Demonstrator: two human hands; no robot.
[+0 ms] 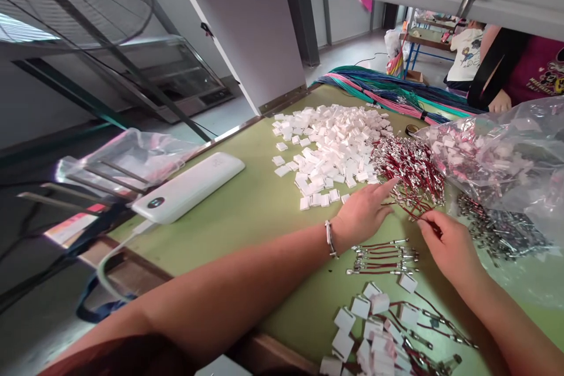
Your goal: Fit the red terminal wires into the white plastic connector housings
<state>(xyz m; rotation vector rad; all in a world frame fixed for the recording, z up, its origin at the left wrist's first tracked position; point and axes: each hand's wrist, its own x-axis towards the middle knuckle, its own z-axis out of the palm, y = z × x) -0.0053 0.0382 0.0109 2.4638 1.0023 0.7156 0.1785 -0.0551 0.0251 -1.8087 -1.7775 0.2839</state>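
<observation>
My left hand [365, 211] reaches to the near edge of a heap of short dark-red wires with metal terminals [412, 164]. Its index finger is stretched out, with the thumb apart below it. My right hand [450, 242] is closed, thumb and fingers pinching a few red wires [416, 211] drawn from that heap. Below the hands, several red wires [383, 257] lie side by side in a row. Closer to me is a cluster of white plastic connector housings [372, 329], some with red wires attached. A large pile of loose white housings [335, 135] spreads beyond my left hand.
A white power bank [189, 188] with a cable lies on the green table's left. Clear plastic bags [506, 158] and dark metal parts [502, 226] are at right. Bundled coloured cables [388, 91] line the far edge. A person [526, 64] is beyond; a fan [74, 0] stands left.
</observation>
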